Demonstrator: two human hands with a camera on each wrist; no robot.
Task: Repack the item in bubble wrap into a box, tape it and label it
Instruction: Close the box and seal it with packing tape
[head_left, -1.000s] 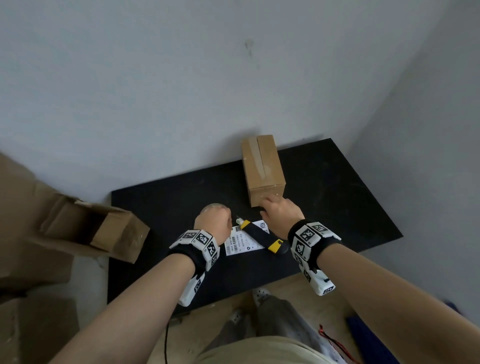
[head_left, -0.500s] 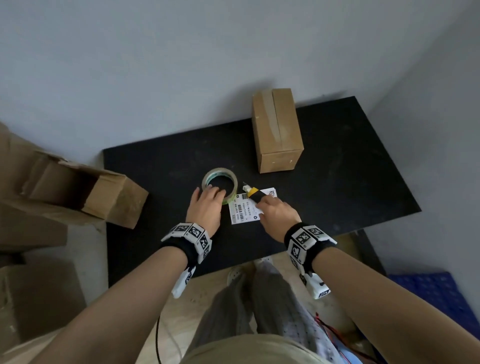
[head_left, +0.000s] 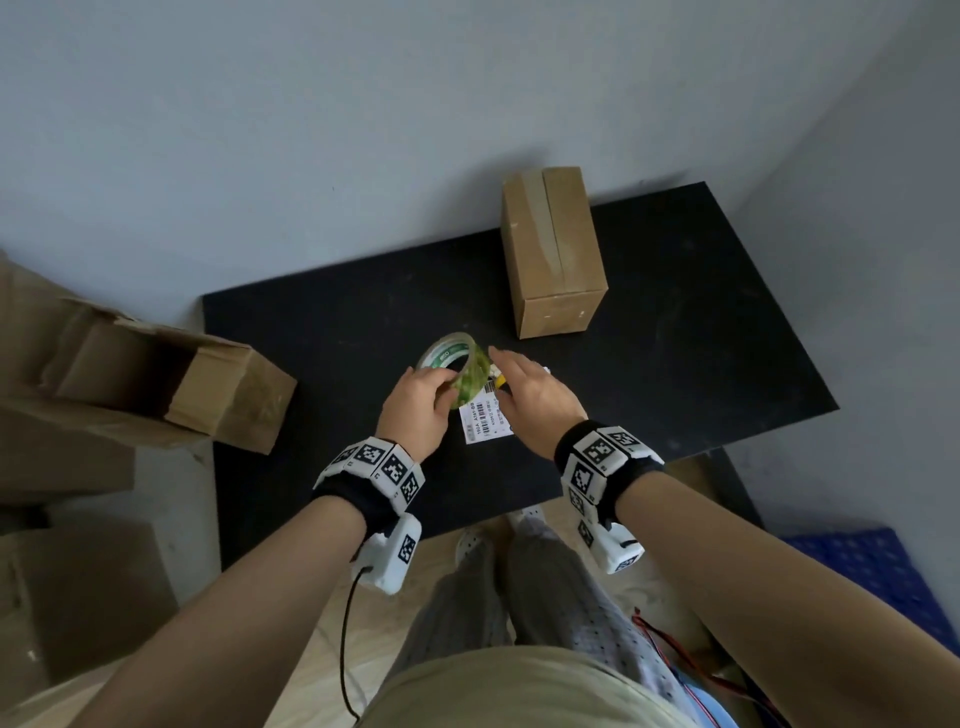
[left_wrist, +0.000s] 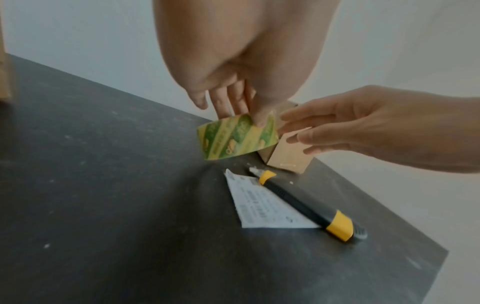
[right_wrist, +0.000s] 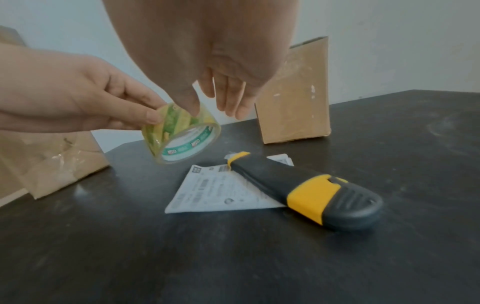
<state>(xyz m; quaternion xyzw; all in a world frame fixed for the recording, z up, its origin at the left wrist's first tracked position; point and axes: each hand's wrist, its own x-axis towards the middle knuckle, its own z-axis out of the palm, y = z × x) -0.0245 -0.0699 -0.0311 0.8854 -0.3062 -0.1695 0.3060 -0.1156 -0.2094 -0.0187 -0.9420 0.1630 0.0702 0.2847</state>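
My left hand (head_left: 415, 400) grips a green-and-yellow tape roll (head_left: 457, 366) and holds it tilted above the black table (head_left: 675, 338). My right hand (head_left: 524, 384) is open, its straight fingers right beside the roll (left_wrist: 236, 139). In the right wrist view its thumb sits against the roll (right_wrist: 182, 135). Below lie a white label (head_left: 485, 421) and a black-and-yellow utility knife (right_wrist: 311, 189) resting across it. A closed, taped cardboard box (head_left: 553, 254) stands at the table's back.
An open cardboard box (head_left: 171, 379) lies on its side off the table's left edge, on more stacked cardboard. A grey wall runs behind the table. A blue mat (head_left: 872, 571) lies on the floor at the right.
My left hand has lifted the tape roll off the table. My right hand went from the box to the knife and label, then rose to the roll.
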